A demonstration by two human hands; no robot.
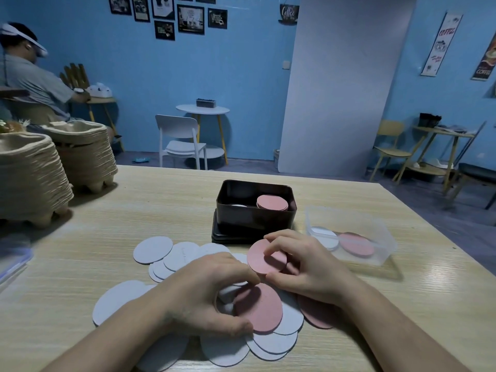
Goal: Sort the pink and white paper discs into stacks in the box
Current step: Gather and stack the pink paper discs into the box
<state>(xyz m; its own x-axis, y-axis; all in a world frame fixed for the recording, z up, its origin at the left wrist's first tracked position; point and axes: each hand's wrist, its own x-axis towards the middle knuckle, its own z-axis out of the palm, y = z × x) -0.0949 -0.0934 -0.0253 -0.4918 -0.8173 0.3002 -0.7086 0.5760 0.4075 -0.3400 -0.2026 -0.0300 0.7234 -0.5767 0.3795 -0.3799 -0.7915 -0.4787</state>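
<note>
Pink disc (259, 260) pinched in right hand (303, 267) over the pile (161, 253), left hand (204, 288) gripping a second disc (261, 308) on it — lift each clean (whites may cling) and square it on the pink stack (272, 202) in the box (255, 218).

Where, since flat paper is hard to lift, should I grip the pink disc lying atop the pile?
At its rim, probably: the pink disc lies flat on white discs, so only its thin edge offers purchase. Come from the left, where the left hand curls round that edge.
</note>
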